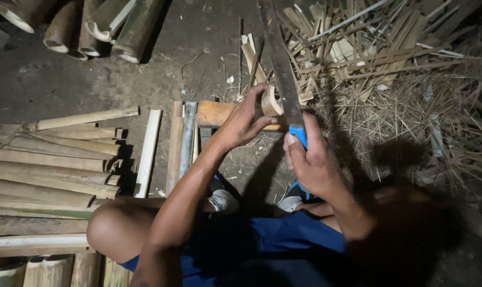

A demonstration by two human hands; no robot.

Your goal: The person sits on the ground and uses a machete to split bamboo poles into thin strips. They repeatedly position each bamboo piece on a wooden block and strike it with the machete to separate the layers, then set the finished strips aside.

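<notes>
Your right grip (pixel 313 159) closes around the blue handle (pixel 299 135) of a long dark blade (pixel 281 64), which points away from you. Your left grip (pixel 243 122) clasps a short bamboo piece (pixel 271 102) against the blade's side, above a wooden block (pixel 214 113) on the dirt floor (pixel 198 48). Split bamboo slats (pixel 49 165) lie stacked to your left; shavings and strips (pixel 400 79) pile to your right.
</notes>
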